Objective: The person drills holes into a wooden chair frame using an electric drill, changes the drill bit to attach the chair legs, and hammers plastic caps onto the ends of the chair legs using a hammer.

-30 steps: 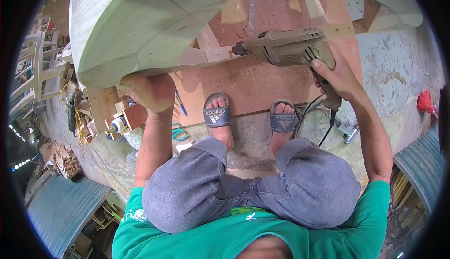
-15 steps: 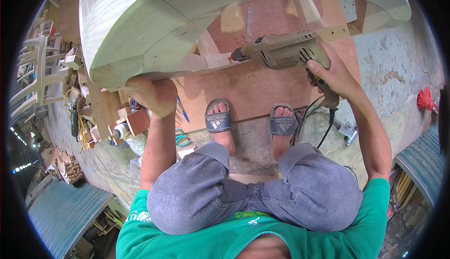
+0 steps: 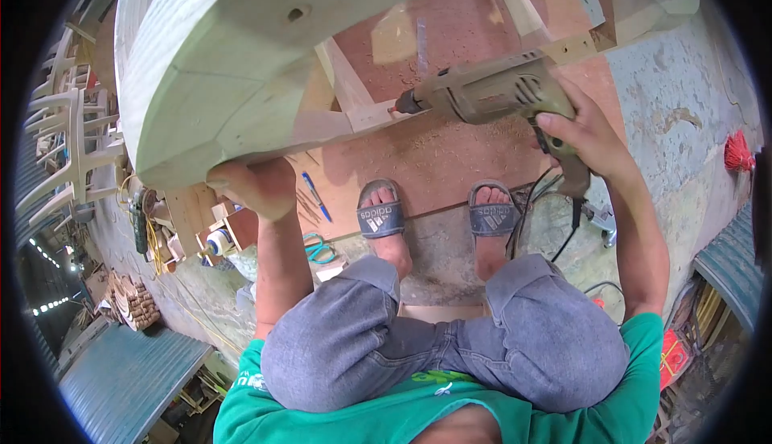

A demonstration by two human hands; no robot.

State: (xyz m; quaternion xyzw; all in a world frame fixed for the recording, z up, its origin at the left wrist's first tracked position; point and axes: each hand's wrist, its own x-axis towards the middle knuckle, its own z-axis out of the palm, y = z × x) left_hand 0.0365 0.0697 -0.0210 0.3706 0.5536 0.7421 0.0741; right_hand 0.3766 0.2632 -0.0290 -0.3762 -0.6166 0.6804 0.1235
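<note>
A large curved pale wooden frame [image 3: 233, 58] leans over the upper part of the view. My left hand [image 3: 257, 187] grips its lower left edge, the fingers partly hidden beneath the wood. In my right hand [image 3: 581, 134] is a brown power drill [image 3: 490, 88], held by its handle with the chuck pointing left. The drill's tip meets a pale wooden crosspiece [image 3: 374, 116] of the frame. Whether the bit is inside the wood cannot be made out.
Wood shavings lie on a reddish board [image 3: 450, 154] under the frame. A blue pen [image 3: 316, 196] and teal-handled scissors [image 3: 319, 249] are near my left forearm. White plastic chairs [image 3: 76, 154] stand at the left, a red brush [image 3: 737, 153] at the right. The drill's cord [image 3: 567, 243] hangs near my right knee.
The frame's left end has shifted left and down, and my left hand has moved down slightly with it. The drill stays against the crosspiece. The camera view has shifted a little.
</note>
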